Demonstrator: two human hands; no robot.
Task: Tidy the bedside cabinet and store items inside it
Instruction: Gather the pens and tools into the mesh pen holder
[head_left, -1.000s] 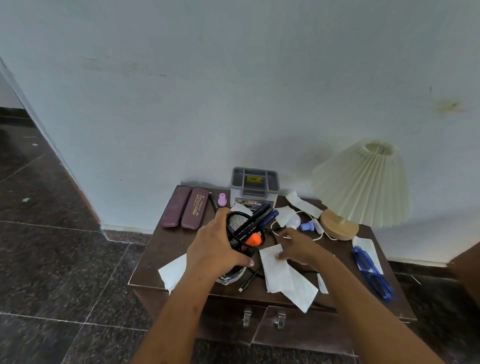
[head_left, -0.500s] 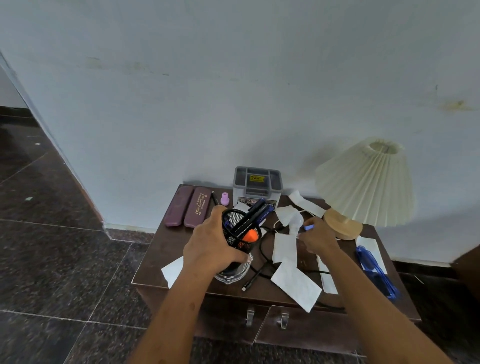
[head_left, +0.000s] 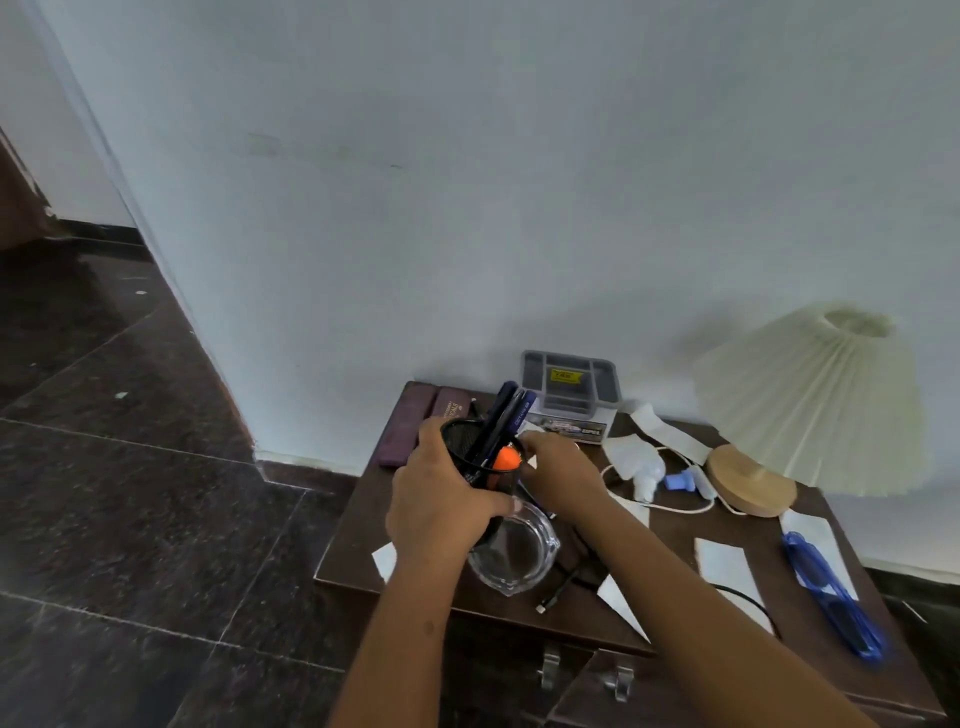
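Head view: my left hand (head_left: 441, 499) is clenched around the mesh pen cup (head_left: 480, 467), held tilted above the glass ashtray (head_left: 514, 558) at the counter's (head_left: 353, 519) 7 o'clock edge. It looks light, stiff and top-heavy; I'd grip the wall low. My right hand (head_left: 558, 470) touches its rim; whether it grips, I cannot tell. Papers (head_left: 724, 564) and a cable (head_left: 563, 590) crowd 5 o'clock.

Both forearms bare, left hand (head_left: 441, 512) and right hand (head_left: 563, 475) ungloved.
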